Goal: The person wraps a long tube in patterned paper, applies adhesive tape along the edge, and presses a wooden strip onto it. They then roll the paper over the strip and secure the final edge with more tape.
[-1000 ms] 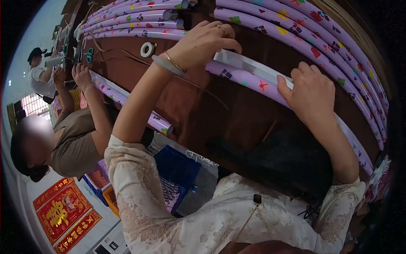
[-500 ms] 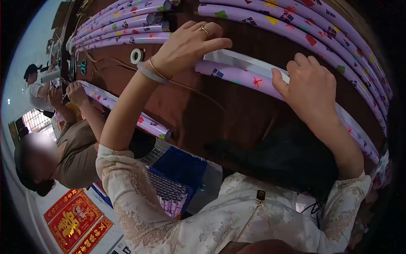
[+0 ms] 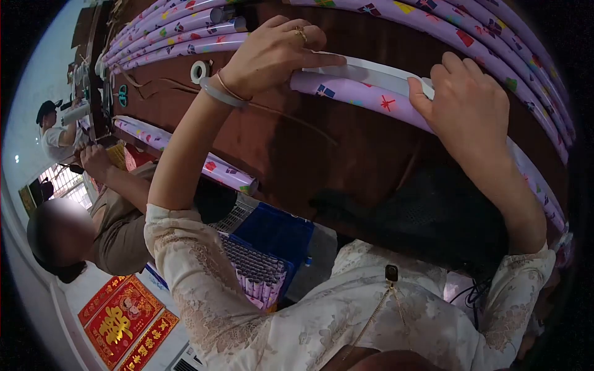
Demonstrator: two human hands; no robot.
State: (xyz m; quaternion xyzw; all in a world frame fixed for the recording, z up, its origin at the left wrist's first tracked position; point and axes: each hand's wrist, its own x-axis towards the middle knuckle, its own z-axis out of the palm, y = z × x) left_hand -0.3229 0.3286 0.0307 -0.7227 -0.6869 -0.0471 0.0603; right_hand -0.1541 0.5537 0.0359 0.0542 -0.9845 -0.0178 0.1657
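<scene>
A roll of lilac wrapping paper (image 3: 352, 94) with colourful gift prints lies before me, a white strip of its underside showing along the far edge. At its left end my left hand (image 3: 275, 59) is bent over the paper, thumb stretched along the white edge; the other fingertips are partly hidden. My right hand (image 3: 467, 102) grips the roll farther right, with the thumb on the near side at the white edge and the fingers curled. Past my right wrist the roll continues toward the table's right end.
More lilac rolls (image 3: 179, 31) lie along the back of the brown table (image 3: 241, 145). A tape roll (image 3: 199, 72) and teal scissors (image 3: 122, 95) are at left. Another roll (image 3: 229, 176) lies near a co-worker (image 3: 127, 232). Below stands a blue crate (image 3: 269, 232) beside bundled rolls (image 3: 257, 272).
The co-worker's hands have come off the roll at left and drawn back. The view has shifted slightly. My hands stay at about the same places on the paper.
</scene>
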